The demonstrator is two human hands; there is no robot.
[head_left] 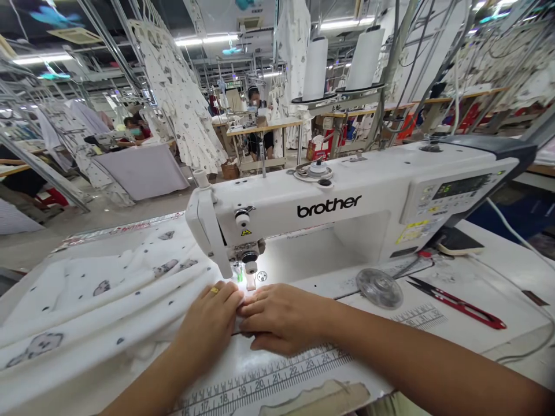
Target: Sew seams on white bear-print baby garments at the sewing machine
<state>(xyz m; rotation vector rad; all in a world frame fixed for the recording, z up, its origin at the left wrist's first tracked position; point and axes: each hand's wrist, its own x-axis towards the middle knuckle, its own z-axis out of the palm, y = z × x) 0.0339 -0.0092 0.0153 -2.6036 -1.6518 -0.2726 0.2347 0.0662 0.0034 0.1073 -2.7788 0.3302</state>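
A white sewing machine (277, 202) lettered "brother" stands across the table, its needle area lit. White printed fabric (143, 289) with grey figures and dots spreads leftward from under the needle. My left hand (217, 315), with a ring on one finger, presses on the fabric just in front of the presser foot (250, 280). Beside it, almost touching, my right hand (281, 318) has its fingers bent together at the fabric's edge; what lies under the fingertips is hidden.
Red-handled thread snips (459, 303) and a clear round plastic dish (379, 288) lie to the right. A printed ruler scale (277, 378) runs along the table's front. Thread cones (315, 69) stand above the machine. A person (260, 115) sits at another machine behind.
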